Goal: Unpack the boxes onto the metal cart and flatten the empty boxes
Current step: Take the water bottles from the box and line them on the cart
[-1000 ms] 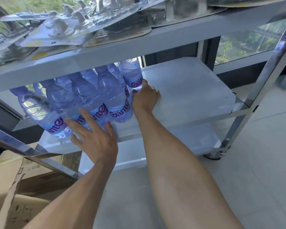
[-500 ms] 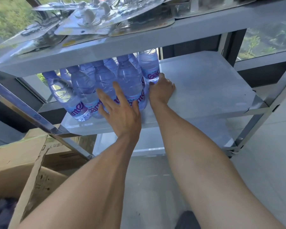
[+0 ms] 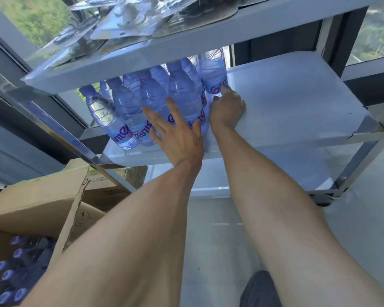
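Observation:
A shrink-wrapped pack of water bottles (image 3: 129, 107) with blue caps and purple lettering stands on the left half of the metal cart's middle shelf (image 3: 297, 103). My left hand (image 3: 175, 131) lies flat against the pack's front with fingers spread. My right hand (image 3: 227, 107) presses against the pack's right side, down at the shelf surface. An open cardboard box (image 3: 36, 207) stands at the lower left, and several more bottles (image 3: 13, 273) with blue caps show inside it.
The cart's top shelf (image 3: 186, 43) holds several flat blister-packed items (image 3: 124, 21). A slanted metal bar of the cart (image 3: 53, 129) runs between the box and the shelf. A second cardboard box (image 3: 111, 185) sits behind the first. Windows stand behind the cart.
My left hand has moved right and up from the shelf's front edge onto the pack's front. The right hand stays at the pack's right side. The view dipped, revealing bottles in the box.

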A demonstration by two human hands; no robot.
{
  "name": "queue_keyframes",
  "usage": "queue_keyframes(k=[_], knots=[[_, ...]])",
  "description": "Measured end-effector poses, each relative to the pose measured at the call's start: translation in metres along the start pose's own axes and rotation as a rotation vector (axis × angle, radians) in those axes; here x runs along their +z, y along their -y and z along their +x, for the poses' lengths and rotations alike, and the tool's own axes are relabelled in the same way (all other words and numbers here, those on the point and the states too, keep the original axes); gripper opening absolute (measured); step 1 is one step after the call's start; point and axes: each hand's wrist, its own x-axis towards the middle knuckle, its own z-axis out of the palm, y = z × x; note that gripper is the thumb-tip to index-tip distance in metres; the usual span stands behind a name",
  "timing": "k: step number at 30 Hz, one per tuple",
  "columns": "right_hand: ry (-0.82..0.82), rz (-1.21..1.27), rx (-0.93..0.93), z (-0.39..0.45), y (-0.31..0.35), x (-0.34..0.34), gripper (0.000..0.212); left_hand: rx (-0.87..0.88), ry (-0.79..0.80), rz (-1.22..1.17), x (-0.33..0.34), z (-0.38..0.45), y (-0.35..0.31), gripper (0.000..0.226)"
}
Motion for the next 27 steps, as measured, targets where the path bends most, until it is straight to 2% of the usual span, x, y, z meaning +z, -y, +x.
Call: queue_keyframes(k=[9,16,21,23,27], knots=[[0.127,-0.018,-0.049,-0.002,-0.004,-0.008,0.057,0.021,-0.031,0.014,0.003,-0.002,0.002,0.085],[0.215,-0.041,-0.062,-0.035,-0.001,-0.050,0.046,0.065,0.048,-0.024,-0.027,-0.006,0.014,0.087],[0.145,-0.023,0.012,-0.083,0.003,-0.080,0.041,0.063,0.120,-0.038,-0.063,-0.016,0.045,0.079],[0.122,-0.021,0.029,-0.111,0.005,-0.095,0.045,0.041,0.131,-0.033,-0.078,-0.024,0.064,0.079],[0.128,-0.030,-0.033,-0.170,0.019,-0.114,0.042,-0.022,0.165,0.030,-0.109,-0.043,0.104,0.077]])
